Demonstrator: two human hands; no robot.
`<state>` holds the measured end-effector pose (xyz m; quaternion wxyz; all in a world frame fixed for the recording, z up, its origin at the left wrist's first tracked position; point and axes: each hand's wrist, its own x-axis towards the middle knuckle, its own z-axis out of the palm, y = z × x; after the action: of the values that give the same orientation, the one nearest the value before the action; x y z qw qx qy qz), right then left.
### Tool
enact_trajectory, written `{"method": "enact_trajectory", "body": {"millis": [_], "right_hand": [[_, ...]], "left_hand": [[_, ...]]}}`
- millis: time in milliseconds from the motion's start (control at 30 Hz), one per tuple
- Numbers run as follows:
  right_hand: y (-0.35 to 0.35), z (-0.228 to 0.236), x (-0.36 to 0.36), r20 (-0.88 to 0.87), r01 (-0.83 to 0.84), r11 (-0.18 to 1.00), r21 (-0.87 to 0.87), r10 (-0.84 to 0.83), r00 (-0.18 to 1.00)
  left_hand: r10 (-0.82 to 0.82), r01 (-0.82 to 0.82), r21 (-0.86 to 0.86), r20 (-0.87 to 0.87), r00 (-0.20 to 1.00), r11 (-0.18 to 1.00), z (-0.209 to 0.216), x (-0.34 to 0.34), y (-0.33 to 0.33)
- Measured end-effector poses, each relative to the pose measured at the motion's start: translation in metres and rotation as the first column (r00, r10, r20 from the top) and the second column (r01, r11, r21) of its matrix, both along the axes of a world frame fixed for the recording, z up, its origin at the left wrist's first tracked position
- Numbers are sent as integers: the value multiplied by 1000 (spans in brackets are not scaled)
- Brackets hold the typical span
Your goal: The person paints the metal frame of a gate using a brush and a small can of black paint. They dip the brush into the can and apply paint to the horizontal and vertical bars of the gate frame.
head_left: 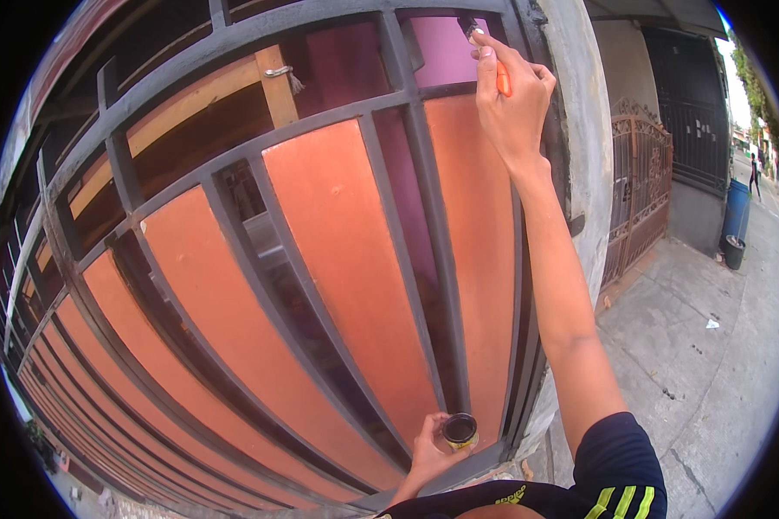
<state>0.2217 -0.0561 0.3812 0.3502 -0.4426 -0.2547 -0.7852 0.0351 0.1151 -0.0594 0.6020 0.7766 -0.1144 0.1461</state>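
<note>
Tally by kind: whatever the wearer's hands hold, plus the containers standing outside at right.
Brush, in the right hand: 1
Small open container, in the left hand: 1
Blue barrel: 1
Dark bucket: 1
Total: 4

A brown scrolled gate (639,195) and 1 blue barrel (735,210) border daylit grey concrete pavement (658,346).
</note>
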Motion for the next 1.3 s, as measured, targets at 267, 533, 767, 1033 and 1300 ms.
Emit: {"method": "enact_trajectory", "body": {"millis": [267, 533, 767, 1033, 1300], "right_hand": [[-7, -11, 6, -59, 67, 993, 93, -62, 996], [4, -15, -6, 19, 4, 998, -69, -3, 1000], [-2, -3, 4, 5, 85, 996, 37, -86, 996], [-6, -14, 0, -19, 131, 991, 35, -130, 991], [1, -16, -7, 33, 81, 984, -160, -77, 997]], "left_hand": [[5, -5, 19, -26, 1000, 1000, 9, -6, -1], [-14, 13, -26, -12, 1000, 1000, 11, -8, 1], [-23, 23, -4, -26, 999, 1000, 13, -8, 0], [-37, 37, -42, -3, 999, 998, 10, -7, 3], [-22, 21, -24, -12, 1000, 999, 6, -7, 7]]}}
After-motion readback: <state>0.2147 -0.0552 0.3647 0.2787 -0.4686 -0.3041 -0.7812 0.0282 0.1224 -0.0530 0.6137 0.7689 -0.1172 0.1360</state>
